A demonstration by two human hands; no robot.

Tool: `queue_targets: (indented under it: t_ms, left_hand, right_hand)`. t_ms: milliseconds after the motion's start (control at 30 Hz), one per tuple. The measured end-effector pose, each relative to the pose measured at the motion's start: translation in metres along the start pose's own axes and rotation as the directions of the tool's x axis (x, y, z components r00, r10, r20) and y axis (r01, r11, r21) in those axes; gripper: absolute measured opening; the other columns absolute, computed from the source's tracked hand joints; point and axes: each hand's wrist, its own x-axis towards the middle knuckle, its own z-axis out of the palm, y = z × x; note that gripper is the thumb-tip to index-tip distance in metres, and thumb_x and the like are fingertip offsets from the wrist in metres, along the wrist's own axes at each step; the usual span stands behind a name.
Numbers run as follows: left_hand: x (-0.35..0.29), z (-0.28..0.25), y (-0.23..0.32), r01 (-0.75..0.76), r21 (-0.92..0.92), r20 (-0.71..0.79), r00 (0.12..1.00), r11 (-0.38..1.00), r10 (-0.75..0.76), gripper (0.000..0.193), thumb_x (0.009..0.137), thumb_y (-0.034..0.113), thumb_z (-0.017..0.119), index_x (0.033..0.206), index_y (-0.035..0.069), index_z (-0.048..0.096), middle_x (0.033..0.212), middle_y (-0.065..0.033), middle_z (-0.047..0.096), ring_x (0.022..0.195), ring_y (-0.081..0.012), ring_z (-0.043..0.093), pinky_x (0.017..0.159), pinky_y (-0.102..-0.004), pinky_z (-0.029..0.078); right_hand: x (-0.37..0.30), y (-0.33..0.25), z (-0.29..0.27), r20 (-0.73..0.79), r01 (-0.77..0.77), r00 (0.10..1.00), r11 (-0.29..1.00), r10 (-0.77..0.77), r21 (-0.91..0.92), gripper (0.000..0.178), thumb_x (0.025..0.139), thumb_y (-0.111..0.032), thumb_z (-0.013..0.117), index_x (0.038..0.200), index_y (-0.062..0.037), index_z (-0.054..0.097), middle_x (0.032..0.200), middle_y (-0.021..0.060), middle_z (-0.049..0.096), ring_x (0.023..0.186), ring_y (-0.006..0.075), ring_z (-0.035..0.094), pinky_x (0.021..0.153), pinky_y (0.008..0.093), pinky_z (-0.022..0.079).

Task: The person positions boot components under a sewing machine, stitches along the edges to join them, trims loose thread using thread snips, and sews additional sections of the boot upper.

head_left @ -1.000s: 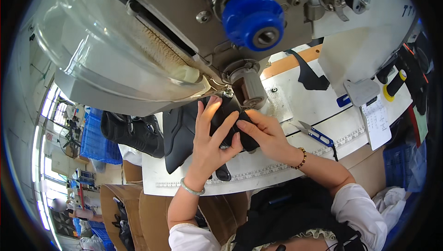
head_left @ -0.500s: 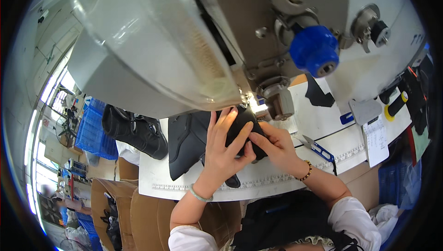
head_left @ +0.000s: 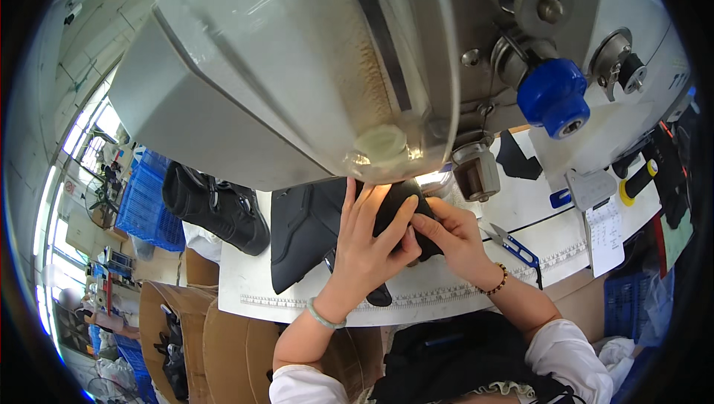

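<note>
A black boot upper [head_left: 301, 229] lies under the head of the grey sewing machine [head_left: 290, 69]. My left hand [head_left: 372, 248] is on it, its longer fingers stretched toward the lit needle area and its index finger and thumb gripping the dark material. Close by, my right hand [head_left: 457, 244] pinches the right edge of the same upper between thumb and fingers. The machine's clear guard [head_left: 387, 147] and head hide the needle and the far part of the upper.
Blue thread snips [head_left: 513, 244] lie right of my right hand, by a printed ruler strip [head_left: 439, 298] along the table's front edge. A finished black boot [head_left: 216, 207] stands left. Further right are a black cut piece [head_left: 517, 157] and a paper pad [head_left: 604, 237]. Cardboard boxes [head_left: 238, 344] stand below.
The view has shifted, so the machine head fills more of the middle and its blue knob sits farther right. Both hands stay on the upper in nearly the same grip.
</note>
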Motion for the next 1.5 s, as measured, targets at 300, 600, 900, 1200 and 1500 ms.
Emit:
queue_targets:
  t_ms: [300,600,900,1200,1500]
  left_hand:
    - [0.001,-0.004,0.000,0.033,-0.019,0.016,0.999,0.999,-0.033,0.042,0.062,-0.001,0.062,0.102,0.008,0.065,0.111,-0.0161,0.052,0.114,-0.0395,0.050,0.100,-0.0542,0.035]
    - [0.004,-0.003,-0.003,0.012,-0.027,0.007,1.000,1.000,-0.012,0.044,0.064,0.003,0.063,0.107,0.011,0.062,0.109,-0.0169,0.052,0.111,-0.0382,0.052,0.100,-0.0547,0.034]
    - [0.004,-0.011,-0.009,0.036,-0.039,0.053,0.998,0.999,-0.034,0.044,0.066,0.006,0.065,0.109,0.012,0.061,0.113,-0.0168,0.051,0.114,-0.0363,0.050,0.101,-0.0531,0.034]
    - [0.004,-0.018,-0.016,0.034,-0.110,0.141,0.990,0.993,-0.018,0.039,0.071,0.012,0.068,0.109,0.015,0.062,0.117,-0.0149,0.051,0.114,-0.0330,0.050,0.101,-0.0511,0.035]
    - [0.009,-0.017,-0.020,0.043,-0.133,0.127,0.992,0.990,-0.026,0.038,0.072,0.012,0.068,0.109,0.014,0.062,0.111,-0.0163,0.052,0.107,-0.0333,0.053,0.098,-0.0507,0.038]
  right_hand:
    - [0.000,0.003,0.000,0.017,-0.017,1.000,0.999,0.016,0.030,0.021,0.092,-0.012,0.053,0.107,0.0016,0.057,0.088,-0.0010,0.060,0.077,0.0008,0.051,0.065,0.0163,0.042]
    - [0.002,-0.002,0.003,-0.020,-0.065,0.998,0.994,0.067,0.091,0.021,0.092,-0.013,0.054,0.106,0.0015,0.058,0.088,-0.0001,0.062,0.077,0.0007,0.052,0.064,0.0158,0.042]
    - [0.002,-0.004,0.004,-0.040,-0.137,0.989,0.988,0.140,0.066,0.023,0.091,-0.015,0.056,0.105,0.0021,0.058,0.085,-0.0007,0.061,0.075,0.0012,0.053,0.064,0.0160,0.043]
    - [-0.004,0.000,0.004,0.010,-0.110,0.994,0.992,0.111,-0.058,0.021,0.090,-0.017,0.057,0.101,0.0002,0.060,0.084,-0.0038,0.058,0.075,0.0009,0.049,0.062,0.0175,0.039]
    - [0.000,-0.004,0.006,0.007,-0.145,0.989,0.989,0.145,0.028,0.021,0.091,-0.016,0.056,0.103,0.0005,0.058,0.087,-0.0026,0.059,0.077,0.0015,0.050,0.064,0.0175,0.040]
